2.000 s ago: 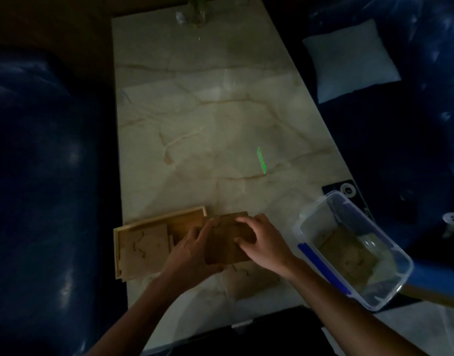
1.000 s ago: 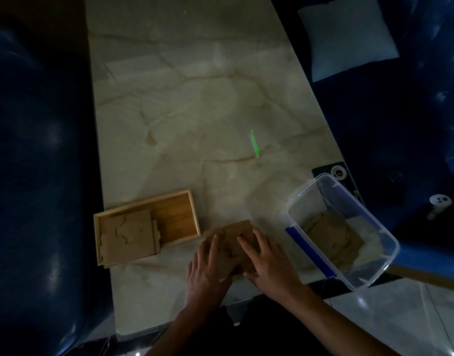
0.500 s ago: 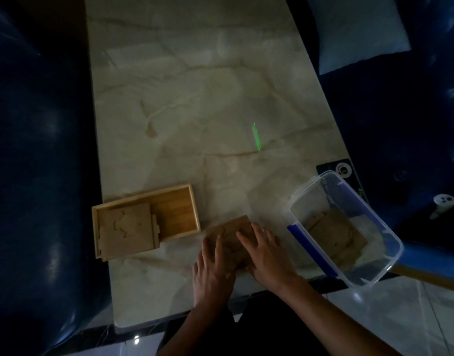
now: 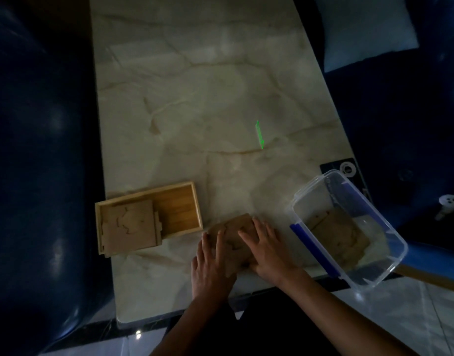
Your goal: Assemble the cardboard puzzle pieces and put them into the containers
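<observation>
Cardboard puzzle (image 4: 233,228), flattened under left hand (image 4: 211,265) and right hand (image 4: 268,249) (fingers straight, gripping nothing): uneven pressure may pop joints.

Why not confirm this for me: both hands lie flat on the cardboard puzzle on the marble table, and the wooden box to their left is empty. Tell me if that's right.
Not quite. The wooden box is not empty: the head view shows an assembled cardboard puzzle slab lying in its left part. The rest holds: the left hand and right hand lie flat on the cardboard puzzle on the marble table.
</observation>
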A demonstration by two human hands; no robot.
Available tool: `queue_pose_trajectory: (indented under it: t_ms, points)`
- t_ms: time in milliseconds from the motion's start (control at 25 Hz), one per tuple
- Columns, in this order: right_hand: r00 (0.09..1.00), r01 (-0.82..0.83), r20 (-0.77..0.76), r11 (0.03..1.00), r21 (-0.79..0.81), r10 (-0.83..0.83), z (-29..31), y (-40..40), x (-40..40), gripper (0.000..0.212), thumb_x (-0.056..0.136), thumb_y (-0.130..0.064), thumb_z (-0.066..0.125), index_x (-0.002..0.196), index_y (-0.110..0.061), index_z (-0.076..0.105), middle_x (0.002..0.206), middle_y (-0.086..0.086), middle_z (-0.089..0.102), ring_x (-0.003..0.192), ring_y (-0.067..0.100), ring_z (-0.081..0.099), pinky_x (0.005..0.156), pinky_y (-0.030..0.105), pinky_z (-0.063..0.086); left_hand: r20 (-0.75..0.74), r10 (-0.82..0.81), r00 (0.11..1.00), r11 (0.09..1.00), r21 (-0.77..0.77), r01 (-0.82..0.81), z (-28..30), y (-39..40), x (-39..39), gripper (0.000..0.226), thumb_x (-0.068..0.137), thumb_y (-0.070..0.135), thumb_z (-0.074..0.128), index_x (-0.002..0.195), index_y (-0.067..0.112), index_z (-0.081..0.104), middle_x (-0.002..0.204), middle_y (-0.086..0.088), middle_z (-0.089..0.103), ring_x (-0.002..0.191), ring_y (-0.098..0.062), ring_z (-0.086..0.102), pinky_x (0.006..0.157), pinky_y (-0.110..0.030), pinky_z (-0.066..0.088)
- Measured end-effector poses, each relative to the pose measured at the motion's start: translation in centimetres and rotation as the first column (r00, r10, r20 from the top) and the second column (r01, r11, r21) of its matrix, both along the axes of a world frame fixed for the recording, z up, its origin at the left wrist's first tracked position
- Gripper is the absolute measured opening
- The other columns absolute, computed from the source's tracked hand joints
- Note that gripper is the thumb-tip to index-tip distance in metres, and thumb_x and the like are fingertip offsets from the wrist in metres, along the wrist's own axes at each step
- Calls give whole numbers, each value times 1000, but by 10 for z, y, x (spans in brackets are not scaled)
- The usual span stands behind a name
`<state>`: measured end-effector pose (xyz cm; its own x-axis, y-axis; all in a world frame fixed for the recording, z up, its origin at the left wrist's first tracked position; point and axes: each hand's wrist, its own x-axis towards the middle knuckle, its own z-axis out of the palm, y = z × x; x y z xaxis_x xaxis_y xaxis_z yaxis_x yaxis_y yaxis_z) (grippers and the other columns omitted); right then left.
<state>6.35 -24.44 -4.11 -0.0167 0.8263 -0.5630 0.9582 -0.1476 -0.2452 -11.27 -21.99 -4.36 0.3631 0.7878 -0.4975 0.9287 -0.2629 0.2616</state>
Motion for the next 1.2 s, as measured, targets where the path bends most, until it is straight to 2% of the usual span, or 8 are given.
queue_pose_trajectory:
  t_ms: [160, 400, 520, 640, 800, 960, 1200]
  points:
    - [1000, -18, -22, 1000, -13, 18, -3, 5, 4, 89, 81, -34, 72, 152, -31, 18, 164, 17, -5, 148, 43, 1, 118, 55, 18, 16, -33, 999, 999, 30, 33, -3, 4, -5, 115, 71, 57, 69, 152, 30, -9, 160, -20, 13, 143, -35, 27, 108, -41, 37]
    - [1000, -19, -19, 1000, 1, 19, -4, 3, 4, 84, 84, -35, 70, 152, -33, 19, 163, 17, 6, 147, 42, 11, 116, 54, 21, 28, 9, 1000, 1000, -22, -8, -5, 4, -11, 116, 76, 57, 67, 151, 32, -19, 161, -21, -1, 146, -36, 21, 110, -41, 35]
    - [999, -28, -26, 1000, -1, 28, -3, 4, 6, 85, 85, -36, 70, 152, -33, 17, 163, 16, 5, 147, 42, 11, 117, 54, 22, 30, 0, 1000, 1000, 6, 0, -4, 2, -12, 113, 75, 59, 66, 152, 30, -13, 159, -18, 11, 143, -33, 25, 109, -41, 37]
    - [999, -42, -27, 999, -5, 42, -1, 5, 8, 86, 85, -35, 70, 153, -33, 18, 164, 15, 4, 148, 41, 9, 118, 54, 21, -28, -54, 998, 998, 25, 55, -6, 0, -14, 111, 77, 64, 59, 152, 26, -14, 155, -17, 23, 137, -32, 32, 106, -41, 40]
    - [997, -64, -33, 998, -7, 64, 1, 6, 10, 86, 85, -35, 70, 152, -33, 17, 165, 11, 2, 149, 40, 5, 118, 54, 19, -118, -153, 981, 987, 36, 159, -6, 0, -17, 104, 82, 69, 45, 153, 20, -15, 154, -19, 24, 134, -31, 34, 104, -39, 38]
    - [995, -85, -61, 996, -20, 83, 0, 7, 13, 86, 85, -32, 68, 153, -34, 16, 165, 9, 3, 150, 38, 0, 119, 54, 17, -143, -174, 974, 984, 16, 178, -2, 3, -13, 102, 82, 66, 48, 154, 21, -9, 151, -21, 27, 130, -32, 36, 100, -40, 40]
    - [997, -63, -38, 997, -33, 62, 1, 7, 13, 85, 85, -40, 67, 152, -32, 15, 163, 17, 7, 148, 40, 8, 119, 53, 18, -92, -203, 975, 979, -27, 202, -2, 10, -8, 105, 84, 57, 58, 153, 24, -15, 159, -22, 13, 145, -35, 20, 113, -44, 32]
